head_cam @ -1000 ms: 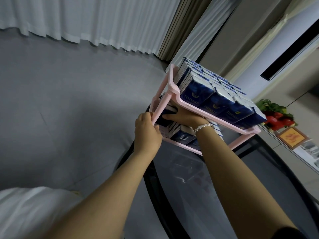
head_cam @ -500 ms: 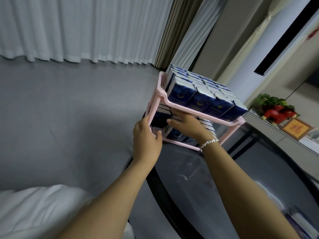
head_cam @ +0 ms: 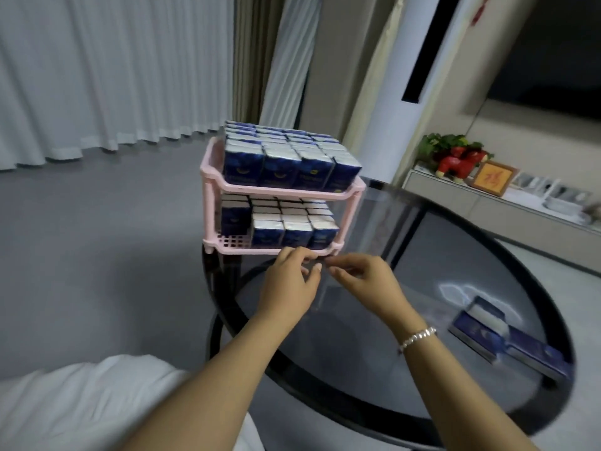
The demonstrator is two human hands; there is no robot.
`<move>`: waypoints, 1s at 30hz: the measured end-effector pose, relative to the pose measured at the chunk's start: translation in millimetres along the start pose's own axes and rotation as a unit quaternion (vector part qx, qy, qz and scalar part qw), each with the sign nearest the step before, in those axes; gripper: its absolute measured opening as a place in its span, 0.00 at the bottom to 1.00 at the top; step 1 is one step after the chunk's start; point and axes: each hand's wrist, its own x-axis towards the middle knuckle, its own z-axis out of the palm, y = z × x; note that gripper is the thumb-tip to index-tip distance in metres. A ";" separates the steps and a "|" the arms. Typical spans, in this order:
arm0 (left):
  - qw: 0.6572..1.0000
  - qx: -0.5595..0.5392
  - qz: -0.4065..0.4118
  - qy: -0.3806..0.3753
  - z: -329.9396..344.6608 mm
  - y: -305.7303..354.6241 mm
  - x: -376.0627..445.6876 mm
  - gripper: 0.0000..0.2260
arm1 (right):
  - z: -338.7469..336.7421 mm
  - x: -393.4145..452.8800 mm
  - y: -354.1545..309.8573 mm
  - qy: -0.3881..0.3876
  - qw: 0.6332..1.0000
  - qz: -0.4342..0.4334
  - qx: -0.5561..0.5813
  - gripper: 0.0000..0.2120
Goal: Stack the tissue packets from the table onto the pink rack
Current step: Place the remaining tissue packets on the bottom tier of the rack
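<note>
The pink two-tier rack (head_cam: 283, 192) stands at the far left edge of the round dark glass table (head_cam: 357, 353). Its top tier is packed with blue tissue packets (head_cam: 276, 167). More packets (head_cam: 292, 232) fill the lower tier, apart from a gap at its front left corner. Loose blue packets (head_cam: 481, 317) lie on the table at the right, another (head_cam: 533, 356) nearer the rim. My left hand (head_cam: 289, 281) and my right hand (head_cam: 361, 281) hover side by side just in front of the rack's lower rim, fingers loosely curled, holding nothing.
Grey floor and white curtains (head_cam: 97, 76) lie to the left beyond the table edge. A low sideboard (head_cam: 487, 203) with a red ornament, a framed picture and photos runs along the right wall. A white standing unit (head_cam: 406, 92) rises behind the rack.
Both hands have drawn back out of the rack: the left released the corner post, the right left the lower tier. The view has pulled back, showing loose packets on the table.
</note>
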 end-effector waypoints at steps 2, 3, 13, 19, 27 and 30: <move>1.000 -0.005 0.007 -0.023 16.6 9.7 -0.1 0.08 | -14.0 -17.4 14.1 0.025 0.999 0.024 -0.010 0.08; 0.999 -0.009 0.008 -0.030 21.4 11.8 -0.3 0.07 | -17.8 -24.1 18.7 0.034 0.999 0.034 -0.016 0.08; 0.987 -0.024 0.011 -0.156 96.0 47.3 2.1 0.07 | -61.5 -86.9 97.7 0.214 0.948 0.096 -0.217 0.09; 0.966 -0.040 0.003 -0.257 134.4 66.0 -1.8 0.13 | -76.3 -110.8 126.8 0.323 0.888 0.187 -0.268 0.18; 0.918 -0.043 0.015 -0.394 160.9 77.8 -4.6 0.22 | -81.9 -120.6 142.9 0.282 0.911 0.264 -0.143 0.24; 0.912 -0.060 0.015 -0.406 162.1 79.1 -5.2 0.23 | -79.5 -118.4 142.5 0.262 0.921 0.250 -0.142 0.19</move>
